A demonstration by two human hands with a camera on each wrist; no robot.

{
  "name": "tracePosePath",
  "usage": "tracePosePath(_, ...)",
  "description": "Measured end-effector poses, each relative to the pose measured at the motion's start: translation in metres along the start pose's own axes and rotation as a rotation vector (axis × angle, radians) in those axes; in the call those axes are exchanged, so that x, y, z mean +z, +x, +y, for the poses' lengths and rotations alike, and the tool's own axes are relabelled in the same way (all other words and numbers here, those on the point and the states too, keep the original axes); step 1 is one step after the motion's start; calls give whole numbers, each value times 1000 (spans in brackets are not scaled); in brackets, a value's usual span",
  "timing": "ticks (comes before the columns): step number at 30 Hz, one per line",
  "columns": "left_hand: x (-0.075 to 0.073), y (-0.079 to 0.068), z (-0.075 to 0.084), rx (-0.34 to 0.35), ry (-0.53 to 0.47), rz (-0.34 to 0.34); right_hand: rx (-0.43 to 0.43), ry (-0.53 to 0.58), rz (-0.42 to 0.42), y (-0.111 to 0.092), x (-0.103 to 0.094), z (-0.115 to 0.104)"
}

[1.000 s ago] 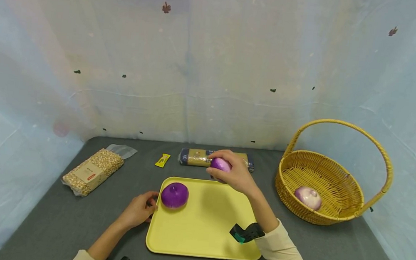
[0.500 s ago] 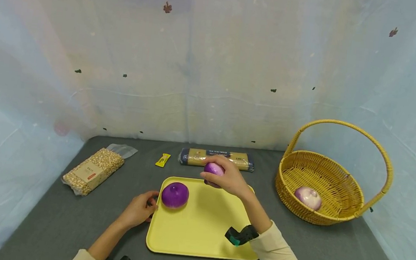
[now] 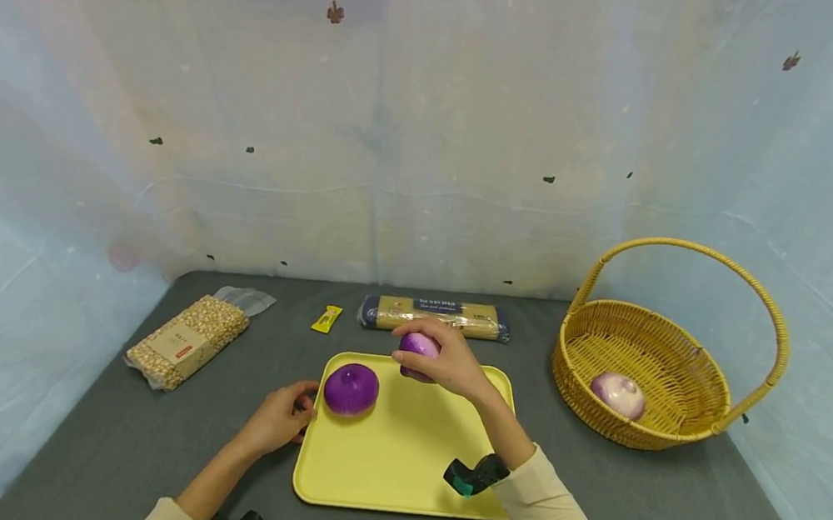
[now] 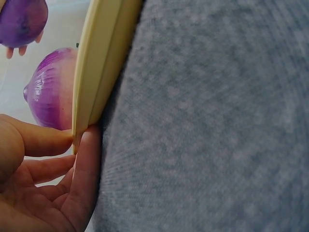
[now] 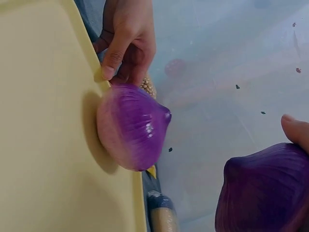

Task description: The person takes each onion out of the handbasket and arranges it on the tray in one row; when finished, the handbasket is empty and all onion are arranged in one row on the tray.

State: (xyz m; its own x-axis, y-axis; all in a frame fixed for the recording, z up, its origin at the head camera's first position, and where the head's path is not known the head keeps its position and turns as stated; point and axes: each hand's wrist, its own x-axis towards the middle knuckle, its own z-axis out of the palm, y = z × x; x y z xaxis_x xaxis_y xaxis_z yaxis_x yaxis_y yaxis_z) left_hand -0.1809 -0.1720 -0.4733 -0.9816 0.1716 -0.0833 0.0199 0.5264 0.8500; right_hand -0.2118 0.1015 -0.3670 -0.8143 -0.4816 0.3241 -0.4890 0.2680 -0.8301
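Observation:
My right hand (image 3: 448,362) grips a purple onion (image 3: 418,355) above the back part of the yellow tray (image 3: 404,468). In the right wrist view the held onion (image 5: 263,191) is dark, with its pointed tip facing left. A second purple onion (image 3: 351,389) sits on the tray near its back left corner. At the tray's left edge, my left hand (image 3: 279,418) pinches the rim; the left wrist view has thumb above and a finger beneath it. Inside the wicker basket (image 3: 564,366) on the right lies a paler onion (image 3: 618,395).
Behind the tray lies a long pack of noodles (image 3: 481,323), partly covered by the right hand. A small yellow packet (image 3: 325,319) is left of it. Farther left is a clear bag of pale beans or grains (image 3: 190,339). The basket's tall handle (image 3: 689,246) arches upward.
My right hand has moved left and slightly down with the onion, over the tray. The left hand stays at the tray's rim.

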Motion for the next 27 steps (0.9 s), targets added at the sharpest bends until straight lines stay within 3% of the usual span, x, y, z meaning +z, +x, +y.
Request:
tracePosePath(17,0,0,-2,9,5,-5,58,14,-29,-4,10,8)
tracePosePath(27,0,0,-5,62,14,3,90,65,-65,-5,19,21)
